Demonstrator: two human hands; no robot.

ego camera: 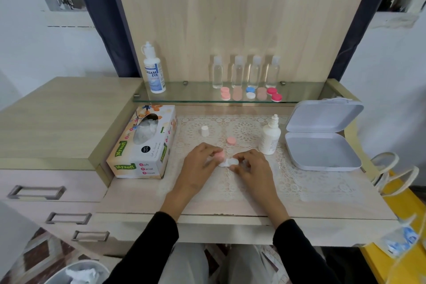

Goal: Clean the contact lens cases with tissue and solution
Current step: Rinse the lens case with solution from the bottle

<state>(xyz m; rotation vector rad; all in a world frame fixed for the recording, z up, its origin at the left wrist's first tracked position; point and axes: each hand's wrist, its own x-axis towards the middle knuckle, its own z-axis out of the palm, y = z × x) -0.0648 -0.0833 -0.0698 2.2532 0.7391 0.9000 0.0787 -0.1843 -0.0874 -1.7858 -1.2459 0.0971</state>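
Left hand [200,163] pinches a pink cap [220,156], right hand [252,167] grips the white lens case [228,163], on the lace mat [288,175]

This looks like a home dressing corner: a wooden table [207,205] with a lace mat [288,180] under the fingers [208,148] and drawers [36,191] to their left. Beyond the fingers a glass shelf [184,94] carries small bottles [237,71], with dark curtains [96,18] farther back.

An open grey box [322,150] lies by the lace mat's [288,180] right edge. Drawers [69,182] stand left, a bin [60,268] near left.
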